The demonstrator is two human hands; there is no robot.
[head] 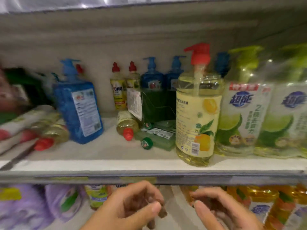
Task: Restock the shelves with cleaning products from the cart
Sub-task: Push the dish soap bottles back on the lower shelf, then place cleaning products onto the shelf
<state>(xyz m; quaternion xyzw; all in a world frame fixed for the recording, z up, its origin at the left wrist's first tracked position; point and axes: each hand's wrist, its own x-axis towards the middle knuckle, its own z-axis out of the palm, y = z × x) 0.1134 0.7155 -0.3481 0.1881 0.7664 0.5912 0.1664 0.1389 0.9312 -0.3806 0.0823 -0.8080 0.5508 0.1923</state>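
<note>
A tall yellow pump bottle with a red pump (198,113) stands upright at the front of the shelf (149,165). To its left a blue pump bottle (78,110) leans. Small yellow bottles with red caps (127,123) lie on their sides, and green bottles (154,138) lie flat beside them. Below the shelf edge, my left hand (131,206) and my right hand (221,209) hover close together with loosely curled fingers, holding nothing. Both are blurred.
Green-labelled refill bags (245,113) fill the shelf's right side. More blue pump bottles (152,80) stand at the back. Rolled packs (20,123) lie at the left. The lower shelf holds purple packs (25,208) and orange bottles (265,206).
</note>
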